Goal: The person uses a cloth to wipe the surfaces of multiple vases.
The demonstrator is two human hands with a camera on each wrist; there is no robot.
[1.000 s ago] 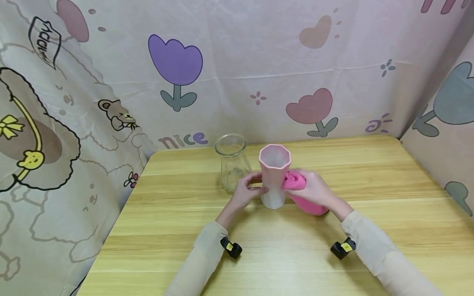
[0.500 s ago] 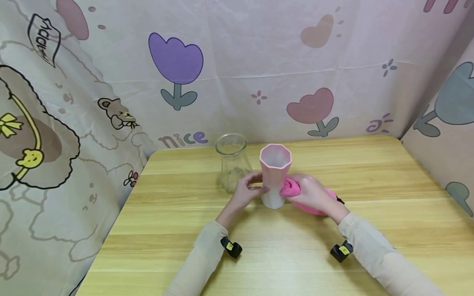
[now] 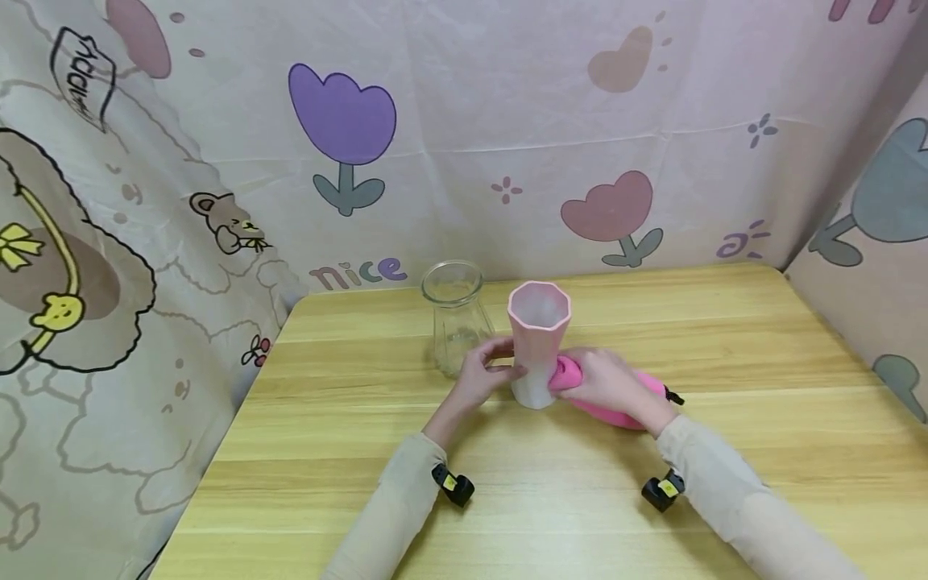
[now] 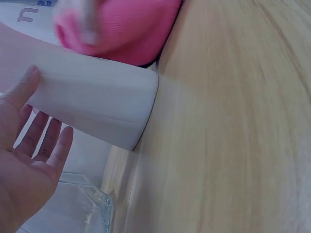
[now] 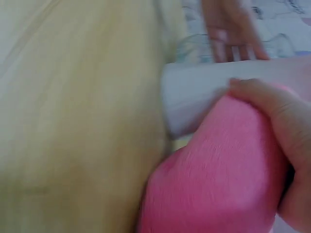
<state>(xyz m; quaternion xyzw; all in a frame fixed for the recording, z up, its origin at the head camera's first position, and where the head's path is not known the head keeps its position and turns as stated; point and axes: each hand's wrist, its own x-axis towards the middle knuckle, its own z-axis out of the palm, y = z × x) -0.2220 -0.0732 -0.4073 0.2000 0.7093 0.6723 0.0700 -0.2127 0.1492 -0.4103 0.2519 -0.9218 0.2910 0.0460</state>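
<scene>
A pink-and-white vase (image 3: 537,338) with a faceted rim stands upright on the wooden table. My left hand (image 3: 484,374) holds it from the left side; in the left wrist view the thumb (image 4: 23,87) lies on the near face while the other fingers reach behind. On the other side, my right hand (image 3: 605,379) grips a bunched pink cloth (image 3: 567,373), pressed against the lower white part of the vase. The cloth's loose end hangs under the hand onto the table, with a small black piece at its tip. In the right wrist view the cloth (image 5: 214,170) covers the right fingers.
Just behind my left hand stands a clear glass vase (image 3: 457,322) with a wide round rim. Printed fabric (image 3: 464,161) rises right behind the table's back edge, and more hangs along both sides. The wooden tabletop (image 3: 551,499) extends toward me.
My right hand has moved slightly down and left along the vase with the cloth, whose loose end now shows more to the right. The left hand and the vase have stayed in place.
</scene>
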